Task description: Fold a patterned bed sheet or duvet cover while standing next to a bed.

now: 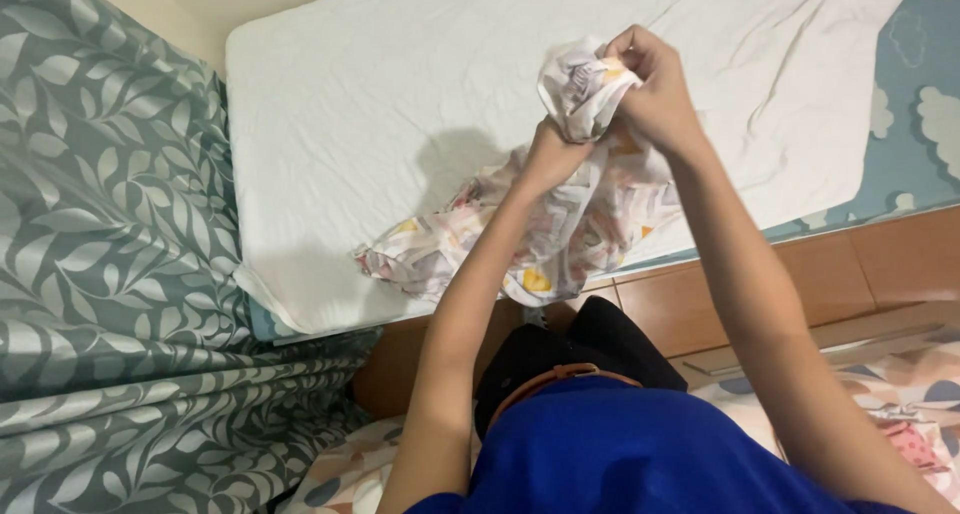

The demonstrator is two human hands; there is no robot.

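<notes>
My right hand is closed tight on a bunched top end of the printed cloth, holding it up over the bed. My left hand sits just below, fingers shut around the same cloth where it narrows. The rest of the cloth hangs down from my fists and trails left onto the white sheet, with one fold spilling over the near edge of the mattress.

As I judge it, the main risk is that hanging part: it lies right at the bed's edge, so a slack grip or a quick tug could slide it off onto the tiled floor. The cloth is also crumpled and twisted between my fists, so pulling without finding an edge could knot it further. I cannot see any corner or hem clearly from here.

Around me, a green leaf-patterned curtain hangs close on the left, just beside the mattress, and could catch a swinging end. A blue cloud-printed cover shows under the sheet at the far right. More patterned bedding lies low on my right, near my arm.
</notes>
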